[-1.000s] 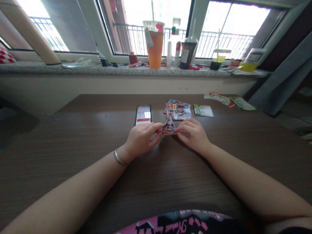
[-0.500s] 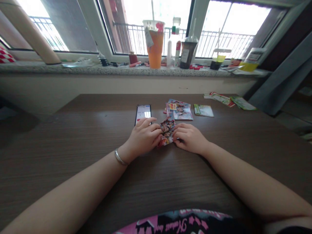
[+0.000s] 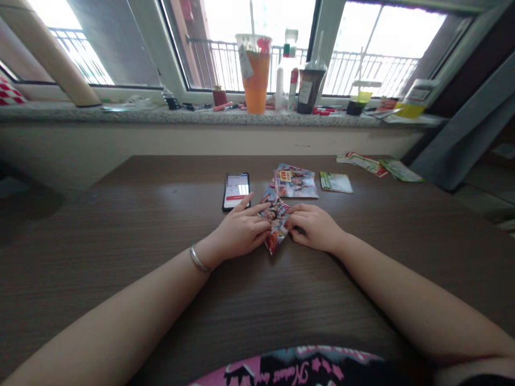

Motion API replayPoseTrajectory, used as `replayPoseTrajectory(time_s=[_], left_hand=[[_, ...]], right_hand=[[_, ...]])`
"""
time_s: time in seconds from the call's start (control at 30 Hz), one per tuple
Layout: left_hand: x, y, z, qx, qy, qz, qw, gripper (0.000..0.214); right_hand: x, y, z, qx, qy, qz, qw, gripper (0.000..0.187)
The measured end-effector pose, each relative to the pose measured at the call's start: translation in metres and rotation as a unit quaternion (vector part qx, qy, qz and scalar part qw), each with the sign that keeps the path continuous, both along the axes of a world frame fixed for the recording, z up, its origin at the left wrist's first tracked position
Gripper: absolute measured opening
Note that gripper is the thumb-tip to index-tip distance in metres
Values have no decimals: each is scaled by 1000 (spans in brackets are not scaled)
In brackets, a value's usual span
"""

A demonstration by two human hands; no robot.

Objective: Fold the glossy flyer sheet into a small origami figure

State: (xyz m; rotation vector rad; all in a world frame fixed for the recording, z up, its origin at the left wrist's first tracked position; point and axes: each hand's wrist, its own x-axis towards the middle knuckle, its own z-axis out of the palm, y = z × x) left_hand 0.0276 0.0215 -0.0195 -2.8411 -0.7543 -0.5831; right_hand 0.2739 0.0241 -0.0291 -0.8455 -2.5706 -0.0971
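Observation:
A creased, colourfully printed leaflet [image 3: 275, 220] lies on the table between my two hands, its lower end coming to a point. My left hand [image 3: 241, 228], with a silver bangle at the wrist, grips its left edge; the forefinger is raised and the other fingers bend onto the paper. Fingers of my right hand [image 3: 311, 226] are closed on the leaflet's right edge, the fingertips partly hidden. Just beyond the left hand lies a phone [image 3: 236, 190] with its screen lit. More printed leaflets [image 3: 298, 184] in similar colours are stacked behind the creased one.
A green and white card stack [image 3: 337, 182] and further leaflets [image 3: 400, 170] lie at the back right of the brown table [image 3: 161, 225]. On the windowsill [image 3: 201, 115] stand an orange drink cup [image 3: 256, 80], a dark drink cup [image 3: 309, 91] and several small items.
The leaflet has turned, and its pointed lower end now sticks out toward me. My left fingers have spread, the forefinger lifting and uncovering more of the phone. The right hand has barely moved.

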Motion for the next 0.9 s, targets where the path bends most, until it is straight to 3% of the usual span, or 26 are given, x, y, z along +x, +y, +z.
replayPoseTrajectory(time_s=[0.2,0.57,0.9], left_hand=[[-1,1,2,-60,31,-79,995,25],[-3,2,0,-186,-8,-102,977,37],[-2,1,1,-196,5,-118,973,36]], right_hand=[[4,3,-4,5,-10,32,999,16],[6,8,-3,-21,3,54,998,19],[5,10,-7,-58,75,56,994,17]])
